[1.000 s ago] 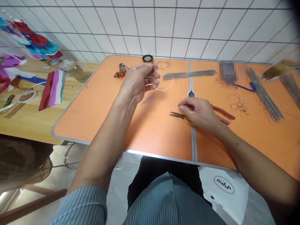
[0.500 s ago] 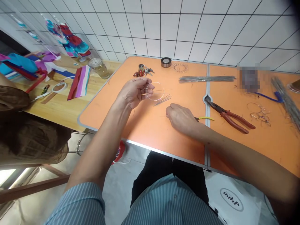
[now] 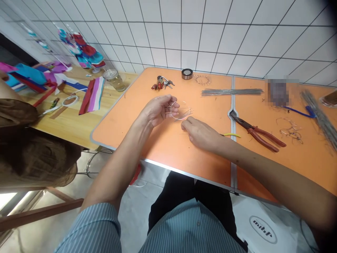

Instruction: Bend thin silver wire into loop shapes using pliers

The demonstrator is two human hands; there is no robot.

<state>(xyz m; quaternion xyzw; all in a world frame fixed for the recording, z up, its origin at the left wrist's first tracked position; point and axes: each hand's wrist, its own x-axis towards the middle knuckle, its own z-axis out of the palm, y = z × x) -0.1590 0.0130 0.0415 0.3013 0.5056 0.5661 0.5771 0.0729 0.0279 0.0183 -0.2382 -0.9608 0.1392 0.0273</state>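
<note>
My left hand [image 3: 159, 111] is closed, its thumb and forefinger pinching a thin wire ring [image 3: 181, 118] above the orange table. Beneath the ring lie a few short cut wires [image 3: 187, 113]. My right hand [image 3: 201, 133] rests low over the tabletop, just right of the ring, with its fingers curled together. What those fingers hold, if anything, is too fine to make out. A yellow-handled tool [image 3: 232, 135] sticks out from behind my right wrist, partly hidden.
Red-handled pliers [image 3: 259, 133] lie across the table's seam. Behind are a wire bundle [image 3: 231, 92], a tape roll [image 3: 187, 73] and keys [image 3: 165, 83]. Bent wire pieces [image 3: 291, 131] lie right. On the left, a wooden table [image 3: 105, 105] bears ribbons and a glass jar [image 3: 114, 80]; another person sits there.
My left hand has come down and right with the wire ring, and my right hand has moved slightly left, so the two are closer. The view has tilted a little upward.
</note>
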